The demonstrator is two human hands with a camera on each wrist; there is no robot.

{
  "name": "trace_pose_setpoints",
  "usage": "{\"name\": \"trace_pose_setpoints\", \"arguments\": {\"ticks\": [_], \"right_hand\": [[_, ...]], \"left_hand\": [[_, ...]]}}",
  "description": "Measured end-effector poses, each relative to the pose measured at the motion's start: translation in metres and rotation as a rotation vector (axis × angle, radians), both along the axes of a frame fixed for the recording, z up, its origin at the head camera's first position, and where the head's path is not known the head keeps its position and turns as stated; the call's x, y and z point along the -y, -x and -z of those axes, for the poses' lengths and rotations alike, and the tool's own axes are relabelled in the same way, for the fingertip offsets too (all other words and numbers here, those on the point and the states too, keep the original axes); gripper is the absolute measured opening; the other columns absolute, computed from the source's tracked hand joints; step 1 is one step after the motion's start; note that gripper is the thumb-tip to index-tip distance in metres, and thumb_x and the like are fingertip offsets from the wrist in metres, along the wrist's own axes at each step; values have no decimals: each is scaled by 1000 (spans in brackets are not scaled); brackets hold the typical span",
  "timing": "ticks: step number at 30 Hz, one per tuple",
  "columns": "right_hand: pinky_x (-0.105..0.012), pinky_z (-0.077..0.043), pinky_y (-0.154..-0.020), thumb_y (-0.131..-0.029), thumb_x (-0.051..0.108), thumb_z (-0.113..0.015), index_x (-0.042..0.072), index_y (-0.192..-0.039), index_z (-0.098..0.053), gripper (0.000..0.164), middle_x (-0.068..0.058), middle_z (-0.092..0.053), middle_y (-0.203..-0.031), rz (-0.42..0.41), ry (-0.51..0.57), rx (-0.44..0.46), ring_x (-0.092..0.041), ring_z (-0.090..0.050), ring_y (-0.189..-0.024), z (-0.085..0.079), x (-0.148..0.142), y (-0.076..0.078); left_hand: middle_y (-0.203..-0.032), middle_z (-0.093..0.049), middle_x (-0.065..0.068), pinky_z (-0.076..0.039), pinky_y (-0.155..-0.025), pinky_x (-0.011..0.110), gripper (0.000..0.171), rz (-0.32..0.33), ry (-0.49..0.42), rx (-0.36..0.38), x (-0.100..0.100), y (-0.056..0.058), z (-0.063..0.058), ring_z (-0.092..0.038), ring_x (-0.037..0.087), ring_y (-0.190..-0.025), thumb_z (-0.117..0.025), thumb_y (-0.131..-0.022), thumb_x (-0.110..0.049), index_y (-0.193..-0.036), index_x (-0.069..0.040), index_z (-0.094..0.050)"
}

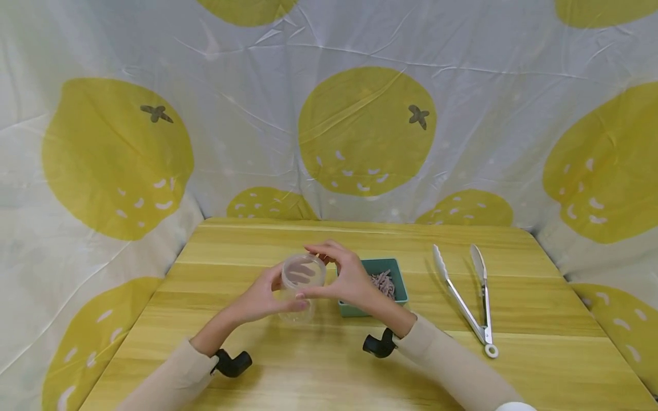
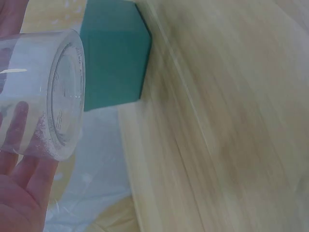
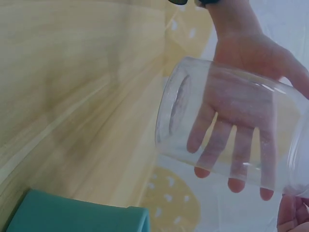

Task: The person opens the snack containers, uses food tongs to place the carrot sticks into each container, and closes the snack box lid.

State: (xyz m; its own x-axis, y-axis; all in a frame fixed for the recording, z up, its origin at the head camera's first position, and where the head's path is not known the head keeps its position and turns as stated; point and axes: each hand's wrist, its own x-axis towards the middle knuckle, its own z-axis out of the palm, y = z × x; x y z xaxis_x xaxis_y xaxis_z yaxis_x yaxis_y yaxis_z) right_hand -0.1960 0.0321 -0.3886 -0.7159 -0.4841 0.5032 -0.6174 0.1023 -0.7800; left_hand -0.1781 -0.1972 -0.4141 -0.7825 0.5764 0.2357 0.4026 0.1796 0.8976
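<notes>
A clear, see-through plastic jar (image 1: 302, 279) is held upright between both hands, close over the table; its round base faces the camera in the left wrist view (image 2: 67, 96). My left hand (image 1: 262, 297) grips the jar's side, thumb in front and fingers behind, which show through the wall in the right wrist view. Around the jar's round top curls my right hand (image 1: 346, 277), thumb at the near side and fingertips at the far side. Whether a clear lid covers the top, I cannot tell.
Right of the jar, a green rectangular box (image 1: 352, 310) holds greyish-purple shreds (image 1: 384, 283), partly behind my right forearm. Metal tongs (image 1: 465, 305) lie spread on the wooden table (image 1: 303, 377) farther right. A lemon-print cloth (image 1: 247, 114) hangs behind the table.
</notes>
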Motion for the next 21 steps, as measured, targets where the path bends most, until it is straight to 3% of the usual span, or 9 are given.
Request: {"name": "trace_pose_setpoints", "arguments": {"ticks": [4, 10, 21], "right_hand": [[-31, -49, -81, -63, 17, -97, 12, -130, -66, 74, 3, -62, -116, 26, -14, -15, -24, -55, -96, -5, -6, -10], [-30, -50, -84, -63, 18, -97, 9, -128, -67, 72, 2, -62, -118, 26, -20, -39, -24, -56, -99, -10, -15, -21], [-33, -53, -83, -68, 24, -94, 12, -128, -66, 67, 1, -60, -119, 15, -63, -65, -25, -60, -100, -14, -38, -37]], "left_hand": [[-130, -61, 11, -47, -97, 52, 68, -17, 28, -17, -6, -8, -6, -62, 30, -114, -80, -85, -16, -145, -14, -48], [-125, -64, 7, -52, -92, 40, 70, -30, 49, -58, -15, -16, -12, -61, 35, -112, -84, -82, -21, -144, -13, -51], [-127, -65, -1, -52, -91, 39, 72, -28, 118, -137, -31, -22, -14, -61, 24, -112, -85, -79, -31, -143, -25, -52]]}}
